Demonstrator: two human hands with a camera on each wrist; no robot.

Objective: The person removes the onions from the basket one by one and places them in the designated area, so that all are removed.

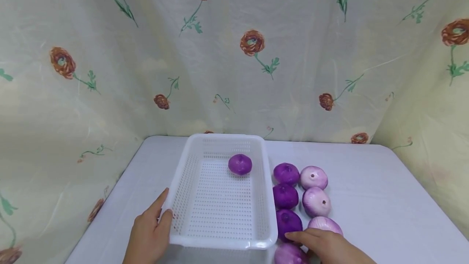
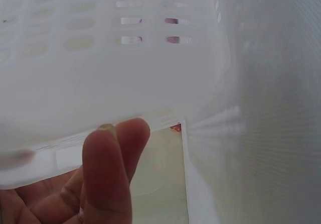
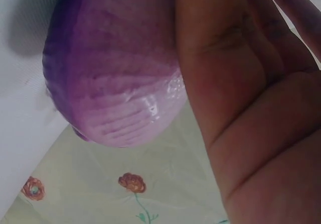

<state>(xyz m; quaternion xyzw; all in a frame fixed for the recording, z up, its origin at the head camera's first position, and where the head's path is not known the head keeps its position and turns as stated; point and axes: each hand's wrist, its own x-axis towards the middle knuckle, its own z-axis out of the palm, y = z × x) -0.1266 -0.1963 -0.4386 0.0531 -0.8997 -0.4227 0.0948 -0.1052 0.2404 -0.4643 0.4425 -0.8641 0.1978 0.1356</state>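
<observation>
A white perforated plastic basket (image 1: 221, 242) stands on the table with one purple onion (image 1: 240, 164) inside. My left hand (image 1: 151, 229) grips the basket's left rim; its thumb (image 2: 105, 171) lies against the edge in the left wrist view. Beside the basket's right wall, my right hand (image 1: 331, 245) is over the near end of two rows of onions. Its index finger reaches across between a dark purple onion (image 1: 288, 224) and the nearest purple onion (image 1: 291, 254). A pale-bottomed onion (image 3: 120, 83) adjoins the right hand in the right wrist view; most fingertips are hidden.
More dark purple onions (image 1: 286, 196) line the basket's right side. Next to them runs a row of pale onions (image 1: 316, 201) with root ends showing. The white table (image 1: 381, 199) extends right, and a floral curtain (image 1: 289, 105) closes off the back and sides.
</observation>
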